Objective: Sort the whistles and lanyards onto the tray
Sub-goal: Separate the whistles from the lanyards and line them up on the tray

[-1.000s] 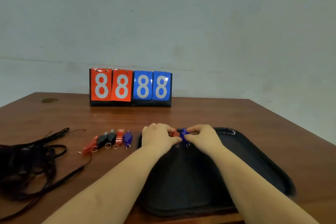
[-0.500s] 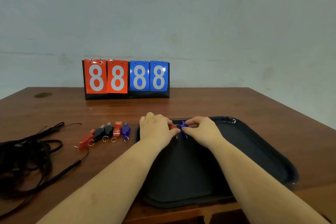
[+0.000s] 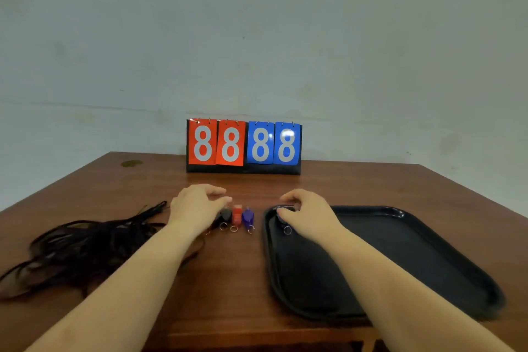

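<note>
A black tray (image 3: 414, 260) lies on the right of the wooden table. My right hand (image 3: 310, 213) sits at the tray's far left corner, fingers curled down on a whistle (image 3: 281, 218); only a dark bit and its key ring show. A black whistle (image 3: 225, 216), a red whistle (image 3: 236, 214) and a blue whistle (image 3: 248, 216) lie in a row on the table left of the tray. My left hand (image 3: 195, 206) hovers over the left end of that row with relaxed fingers, hiding whatever lies beneath. A tangle of black lanyards (image 3: 85, 246) lies at the far left.
A flip scoreboard (image 3: 244, 146) reading 8888 stands at the back of the table against the wall. The table's front edge (image 3: 228, 334) runs just below my forearms. The tray's right end reaches close to the table's right edge.
My hands have parted. The left hand has left the tray's corner and gone left to the row of whistles. The right hand stays at the corner. The view has shifted right and down.
</note>
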